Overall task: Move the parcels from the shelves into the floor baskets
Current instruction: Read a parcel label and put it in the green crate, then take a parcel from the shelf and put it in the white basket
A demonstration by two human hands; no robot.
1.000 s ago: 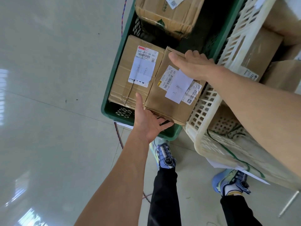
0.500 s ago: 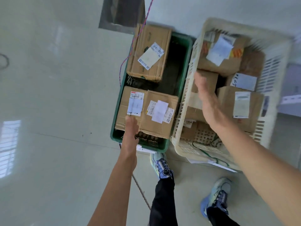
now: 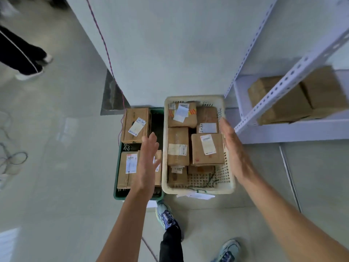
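Looked straight down on two floor baskets set side by side, touching along their long sides. Held the left hand (image 3: 149,161) flat above the near end of the green basket (image 3: 117,186), fingers straight and slightly spread, gripping nothing. Held the right hand (image 3: 236,154) flat too, fingers straight and together, over the right rim of the white basket (image 3: 194,98), also gripping nothing. Could not tell whether either hand touched anything beneath it.

Found three brown cardboard boxes in the green basket: a far parcel (image 3: 135,125) with a slanted label, a near-left parcel (image 3: 127,169), and a third parcel (image 3: 159,157) mostly hidden behind the left hand. Found the white basket fuller: a taped parcel (image 3: 181,114) at the far end, a long parcel (image 3: 177,146) in the middle, a large parcel (image 3: 206,150) beside it, and others partly covered.

Saw blurred shelf parcels (image 3: 283,106) lying on the metal shelf (image 3: 292,131) at the right, near the white basket. Stood in blue-green shoes (image 3: 166,216) just before the baskets. Noted a red cord (image 3: 102,38) running down the wall, and another person's legs (image 3: 20,53) at the upper left.
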